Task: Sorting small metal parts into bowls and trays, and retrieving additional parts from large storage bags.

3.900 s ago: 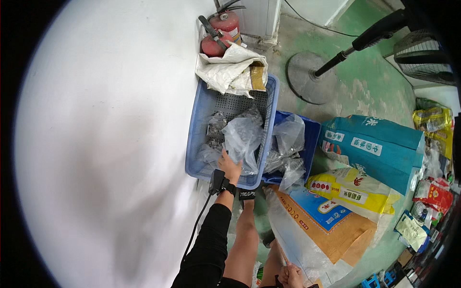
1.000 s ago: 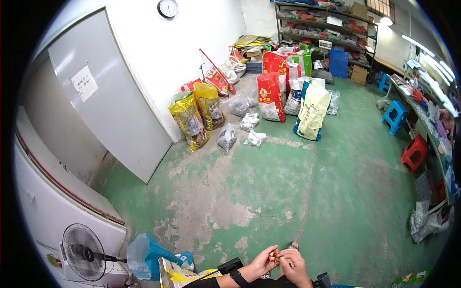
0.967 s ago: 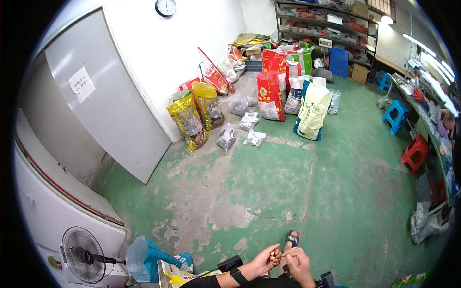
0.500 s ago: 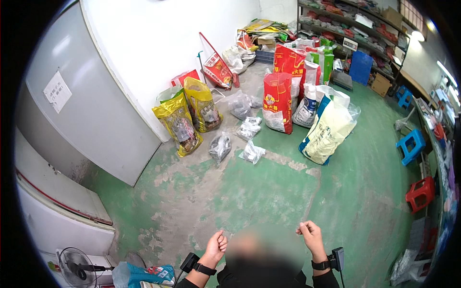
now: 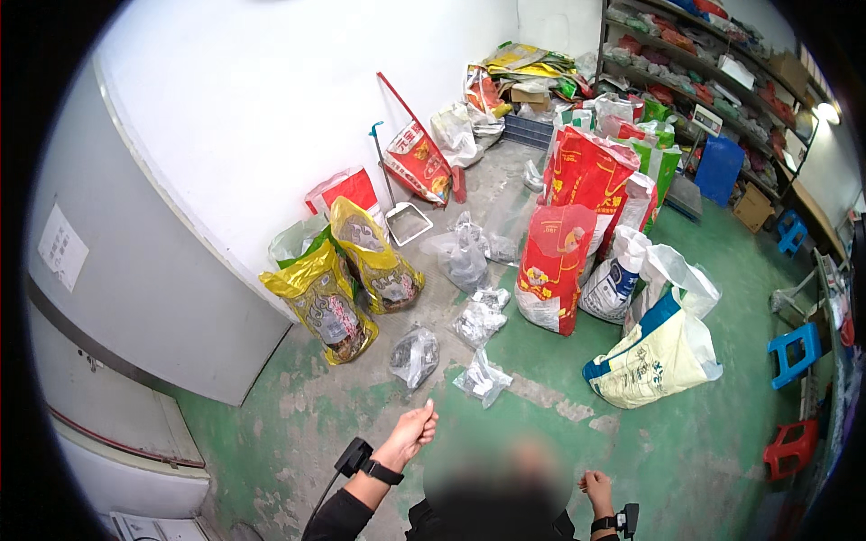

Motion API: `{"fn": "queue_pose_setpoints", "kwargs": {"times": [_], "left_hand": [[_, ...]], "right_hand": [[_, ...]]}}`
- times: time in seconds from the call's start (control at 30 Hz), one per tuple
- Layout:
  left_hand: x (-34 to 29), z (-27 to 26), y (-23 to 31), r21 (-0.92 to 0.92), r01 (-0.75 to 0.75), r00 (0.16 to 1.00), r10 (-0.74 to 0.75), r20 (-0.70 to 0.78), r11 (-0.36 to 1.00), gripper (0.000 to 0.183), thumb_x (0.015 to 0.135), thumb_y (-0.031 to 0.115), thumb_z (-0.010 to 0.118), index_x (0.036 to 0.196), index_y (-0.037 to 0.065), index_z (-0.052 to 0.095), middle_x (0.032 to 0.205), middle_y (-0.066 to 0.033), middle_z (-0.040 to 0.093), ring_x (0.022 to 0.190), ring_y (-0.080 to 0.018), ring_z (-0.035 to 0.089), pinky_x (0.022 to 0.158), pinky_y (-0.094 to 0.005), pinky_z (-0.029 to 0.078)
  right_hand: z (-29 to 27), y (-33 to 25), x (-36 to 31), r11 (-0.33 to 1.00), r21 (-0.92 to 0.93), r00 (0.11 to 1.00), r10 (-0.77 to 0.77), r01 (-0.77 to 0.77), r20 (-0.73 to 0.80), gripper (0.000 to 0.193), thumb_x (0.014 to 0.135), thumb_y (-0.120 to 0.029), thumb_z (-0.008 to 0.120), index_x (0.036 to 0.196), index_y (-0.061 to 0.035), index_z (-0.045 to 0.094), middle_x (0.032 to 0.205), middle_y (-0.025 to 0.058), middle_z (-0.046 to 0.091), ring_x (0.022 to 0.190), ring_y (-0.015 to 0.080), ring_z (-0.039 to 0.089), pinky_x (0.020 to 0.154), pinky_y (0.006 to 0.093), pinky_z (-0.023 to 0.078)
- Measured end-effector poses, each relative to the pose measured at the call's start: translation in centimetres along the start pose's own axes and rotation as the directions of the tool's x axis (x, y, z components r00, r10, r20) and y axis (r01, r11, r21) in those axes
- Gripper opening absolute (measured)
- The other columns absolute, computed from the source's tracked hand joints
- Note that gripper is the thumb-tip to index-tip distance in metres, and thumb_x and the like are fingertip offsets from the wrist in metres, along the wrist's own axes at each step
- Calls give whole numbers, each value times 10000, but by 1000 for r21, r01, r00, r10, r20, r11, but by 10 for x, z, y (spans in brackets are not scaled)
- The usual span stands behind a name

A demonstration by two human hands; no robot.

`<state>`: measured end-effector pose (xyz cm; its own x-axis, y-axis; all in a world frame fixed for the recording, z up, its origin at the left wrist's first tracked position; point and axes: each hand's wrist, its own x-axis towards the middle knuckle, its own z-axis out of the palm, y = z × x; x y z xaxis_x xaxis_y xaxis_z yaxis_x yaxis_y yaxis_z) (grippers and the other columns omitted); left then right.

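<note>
The left hand's grip is curled inward; whether it pinches anything small I can't tell from here. Straight ahead of it and lower, on the green floor, sits a grey-filled clear bag, its long axis pointing roughly away from the person; a paler bag lies just to its right. The left hand is nearer both. The right hand, also curled, contents unclear, has the cream-and-blue sack ahead, well apart.

Between the left hand and right hand, a blurred patch hides detail; far beyond their fingers, the top edge crops the shelf rack
</note>
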<state>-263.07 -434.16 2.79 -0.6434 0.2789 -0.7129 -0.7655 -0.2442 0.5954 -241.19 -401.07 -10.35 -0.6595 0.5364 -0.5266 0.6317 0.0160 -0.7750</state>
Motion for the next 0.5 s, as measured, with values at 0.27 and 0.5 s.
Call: {"fn": "queue_pose_setpoints", "kwargs": {"times": [0.27, 0.5], "left_hand": [[184, 102, 174, 148, -182, 968, 203, -147, 972, 325, 735, 229, 454, 479, 144, 273, 395, 46, 226, 316, -60, 183, 318, -207, 127], [225, 105, 226, -129, -229, 885, 151, -441, 965, 339, 761, 195, 401, 473, 136, 233, 404, 25, 217, 340, -86, 180, 339, -230, 154]], "right_hand": [[5, -124, 241, 998, 45, 996, 54, -51, -76, 246, 755, -181, 430, 593, -2, 475, 496, 68, 502, 413, 119, 477, 389, 230, 379], [108, -367, 403, 956, 188, 934, -268, 226, 237, 246, 768, -187, 446, 584, -25, 457, 516, 29, 484, 418, 73, 414, 383, 200, 324]]}}
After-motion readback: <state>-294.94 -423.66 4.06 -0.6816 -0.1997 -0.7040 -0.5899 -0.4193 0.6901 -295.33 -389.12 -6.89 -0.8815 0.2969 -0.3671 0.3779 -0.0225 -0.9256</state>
